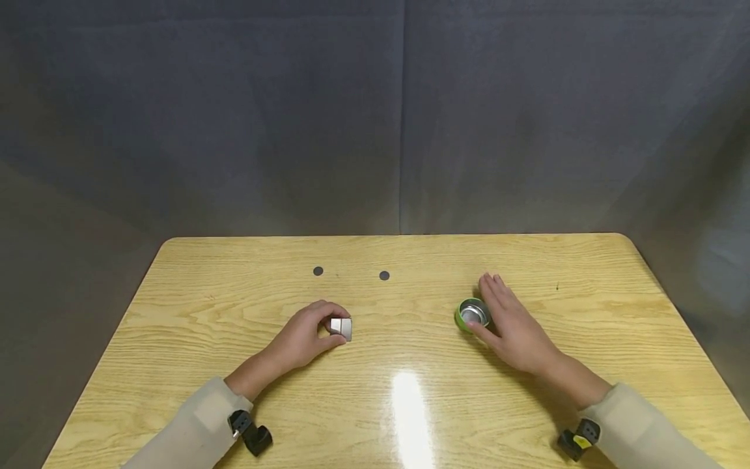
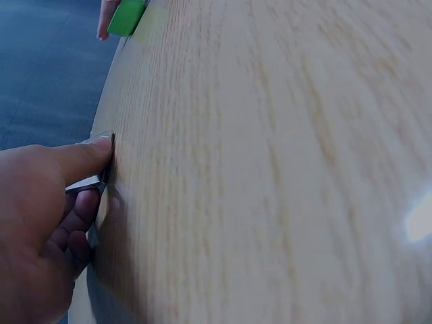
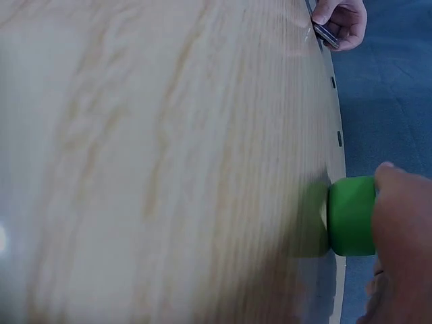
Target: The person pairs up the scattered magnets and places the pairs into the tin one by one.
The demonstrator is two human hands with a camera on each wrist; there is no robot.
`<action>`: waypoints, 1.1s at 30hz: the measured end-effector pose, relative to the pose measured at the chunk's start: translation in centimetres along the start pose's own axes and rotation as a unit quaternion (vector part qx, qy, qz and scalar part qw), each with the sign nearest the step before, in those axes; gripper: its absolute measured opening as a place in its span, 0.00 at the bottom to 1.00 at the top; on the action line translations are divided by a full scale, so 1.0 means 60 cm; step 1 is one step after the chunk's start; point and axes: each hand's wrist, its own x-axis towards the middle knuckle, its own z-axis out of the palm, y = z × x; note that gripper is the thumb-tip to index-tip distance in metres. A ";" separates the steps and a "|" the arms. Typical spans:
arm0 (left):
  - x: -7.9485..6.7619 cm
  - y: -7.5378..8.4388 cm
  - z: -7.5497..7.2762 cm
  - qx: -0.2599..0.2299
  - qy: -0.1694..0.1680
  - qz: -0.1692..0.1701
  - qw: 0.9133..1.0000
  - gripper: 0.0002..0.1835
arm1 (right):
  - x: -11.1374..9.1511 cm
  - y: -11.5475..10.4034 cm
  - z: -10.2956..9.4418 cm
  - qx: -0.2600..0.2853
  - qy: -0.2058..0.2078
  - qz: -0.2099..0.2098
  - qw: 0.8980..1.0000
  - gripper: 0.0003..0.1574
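My left hand [image 1: 305,335] pinches a small silver metal case [image 1: 342,328], which looks like a flip-top lighter, between thumb and fingers. A line crosses its face. In the left wrist view the thumb lies along the case [image 2: 88,182], and the fingers are partly behind it. At the right stands a green round cup [image 1: 459,320] with a shiny metal inside. My right hand [image 1: 518,335] is beside it, fingers straight along its right side, thumb at its near rim. The right wrist view shows the green cup wall [image 3: 352,219] touching the tabletop.
Two flat dark discs lie toward the back of the wooden table [image 1: 234,280], one at the left [image 1: 318,271] and the other nearer the middle [image 1: 384,275]. Grey curtains [image 1: 375,130] hang behind the table's far edge. A bright glare patch shows on the near tabletop.
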 end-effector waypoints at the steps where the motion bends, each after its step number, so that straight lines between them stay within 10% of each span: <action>1: 0.001 0.000 0.000 -0.004 -0.003 0.000 1.000 0.19 | 0.000 0.000 0.001 0.000 -0.002 0.003 1.000 0.52; 33: 0.009 0.010 -0.010 -0.131 0.007 -0.071 0.989 0.10 | -0.002 0.002 0.008 0.010 -0.027 0.014 0.999 0.52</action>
